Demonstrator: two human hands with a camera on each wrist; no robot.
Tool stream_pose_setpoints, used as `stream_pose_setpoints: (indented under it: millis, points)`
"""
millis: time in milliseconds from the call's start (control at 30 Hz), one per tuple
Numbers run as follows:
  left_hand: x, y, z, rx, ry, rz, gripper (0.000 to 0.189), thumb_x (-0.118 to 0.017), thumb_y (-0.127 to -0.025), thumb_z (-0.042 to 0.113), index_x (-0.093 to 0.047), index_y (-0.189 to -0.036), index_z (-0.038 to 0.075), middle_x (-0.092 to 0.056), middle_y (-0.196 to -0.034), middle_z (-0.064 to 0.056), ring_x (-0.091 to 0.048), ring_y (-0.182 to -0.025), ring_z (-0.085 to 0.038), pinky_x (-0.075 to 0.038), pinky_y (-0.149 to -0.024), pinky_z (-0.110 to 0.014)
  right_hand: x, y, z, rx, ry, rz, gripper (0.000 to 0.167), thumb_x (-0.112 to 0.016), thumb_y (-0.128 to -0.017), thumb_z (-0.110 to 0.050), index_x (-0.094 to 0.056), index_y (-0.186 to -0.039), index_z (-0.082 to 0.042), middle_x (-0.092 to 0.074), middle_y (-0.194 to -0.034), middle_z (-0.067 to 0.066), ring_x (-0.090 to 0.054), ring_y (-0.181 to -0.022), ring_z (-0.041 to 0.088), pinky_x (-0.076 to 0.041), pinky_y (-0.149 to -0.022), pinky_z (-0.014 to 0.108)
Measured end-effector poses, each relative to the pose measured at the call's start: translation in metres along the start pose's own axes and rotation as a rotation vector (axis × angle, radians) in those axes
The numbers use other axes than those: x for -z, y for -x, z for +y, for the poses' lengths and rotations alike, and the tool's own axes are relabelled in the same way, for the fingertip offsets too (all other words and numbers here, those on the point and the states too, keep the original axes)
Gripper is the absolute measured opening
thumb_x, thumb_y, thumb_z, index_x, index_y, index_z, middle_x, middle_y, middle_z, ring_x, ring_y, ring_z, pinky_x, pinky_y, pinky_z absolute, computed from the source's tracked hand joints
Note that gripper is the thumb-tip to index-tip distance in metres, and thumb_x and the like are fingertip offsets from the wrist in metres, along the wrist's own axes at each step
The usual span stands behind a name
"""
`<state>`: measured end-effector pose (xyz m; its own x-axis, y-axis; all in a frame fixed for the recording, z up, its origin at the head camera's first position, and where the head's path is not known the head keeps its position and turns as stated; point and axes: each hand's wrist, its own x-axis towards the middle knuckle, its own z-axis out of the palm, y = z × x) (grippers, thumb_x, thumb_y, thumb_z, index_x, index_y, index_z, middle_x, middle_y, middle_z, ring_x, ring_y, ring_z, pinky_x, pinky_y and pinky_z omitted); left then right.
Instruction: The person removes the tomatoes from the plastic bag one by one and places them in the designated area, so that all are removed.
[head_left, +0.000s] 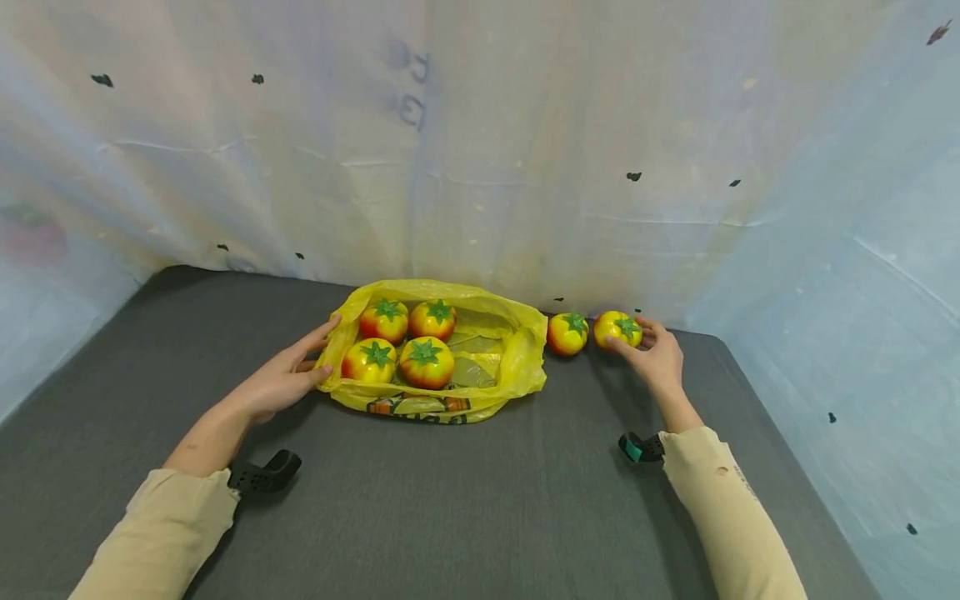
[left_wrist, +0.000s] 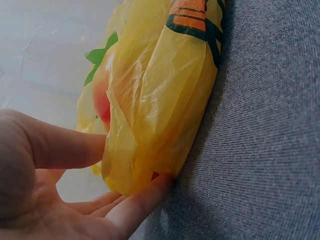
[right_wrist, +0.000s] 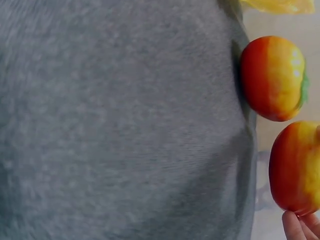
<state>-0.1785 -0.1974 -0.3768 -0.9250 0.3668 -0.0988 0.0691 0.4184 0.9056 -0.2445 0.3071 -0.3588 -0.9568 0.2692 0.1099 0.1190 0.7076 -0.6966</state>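
Observation:
A yellow plastic bag (head_left: 528,358) lies with its mouth spread wide, several red-and-yellow artificial tomatoes (head_left: 426,364) with green leafy tops gathered in its left half. At the bag's left end, my left hand (head_left: 281,379) holds the plastic; the left wrist view shows the thumb at the rim and the fingers low by the table. My right hand (head_left: 658,357) grips one tomato (head_left: 617,330) between thumb and fingers, raised off the table in the right wrist view (right_wrist: 295,170). Another tomato (head_left: 567,334) sits between it and the bag's right end.
Everything rests on a dark grey cloth-covered table (head_left: 465,517). Pale plastic sheeting (head_left: 510,167) with dark spots rises behind the table and along both sides. A black strap (head_left: 266,472) is on the left wrist, another (head_left: 641,448) on the right.

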Motion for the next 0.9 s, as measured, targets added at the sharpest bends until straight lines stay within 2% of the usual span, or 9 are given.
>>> stream_pose_setpoints:
  millis: [133,433,733,900]
  points:
    - [-0.001,-0.001,0.001,0.012,0.012,-0.003,0.072,-0.041,-0.103,0.007,0.006,-0.155,0.022,-0.006,-0.153,-0.034,-0.022,-0.132,-0.061,-0.035,-0.100,-0.066,-0.004,-0.001,0.006,0.002,0.028,0.002,0.072,-0.070,-0.086,-0.038,-0.042,-0.144,-0.005,-0.043,-0.139,0.026,-0.047,-0.125,0.042,-0.041,-0.102,0.052]
    - [-0.002,-0.001,0.004,0.038,0.029,-0.005,0.073,-0.041,-0.102,0.003,0.005,-0.155,0.021,-0.006,-0.154,-0.034,-0.021,-0.133,-0.061,-0.034,-0.102,-0.065,-0.011,-0.003,0.013,-0.059,0.044,0.004,0.071,-0.069,-0.088,-0.033,-0.039,-0.145,-0.004,-0.039,-0.138,0.028,-0.044,-0.125,0.043,-0.040,-0.102,0.052]
    - [-0.001,-0.002,0.005,0.048,0.027,-0.004,0.074,-0.042,-0.102,0.004,0.005,-0.155,0.023,-0.005,-0.154,-0.033,-0.019,-0.133,-0.061,-0.032,-0.102,-0.066,-0.010,-0.002,0.013,-0.040,0.057,-0.008,0.074,-0.066,-0.089,-0.034,-0.033,-0.147,-0.002,-0.039,-0.138,0.030,-0.044,-0.126,0.044,-0.039,-0.104,0.052]
    - [-0.001,-0.002,0.005,0.048,0.025,-0.005,0.074,-0.042,-0.102,0.004,0.005,-0.155,0.023,-0.005,-0.154,-0.034,-0.019,-0.133,-0.061,-0.032,-0.102,-0.066,-0.007,-0.001,0.010,-0.055,0.052,-0.022,0.078,-0.066,-0.089,-0.036,-0.030,-0.149,-0.002,-0.038,-0.140,0.030,-0.043,-0.128,0.043,-0.039,-0.104,0.052]
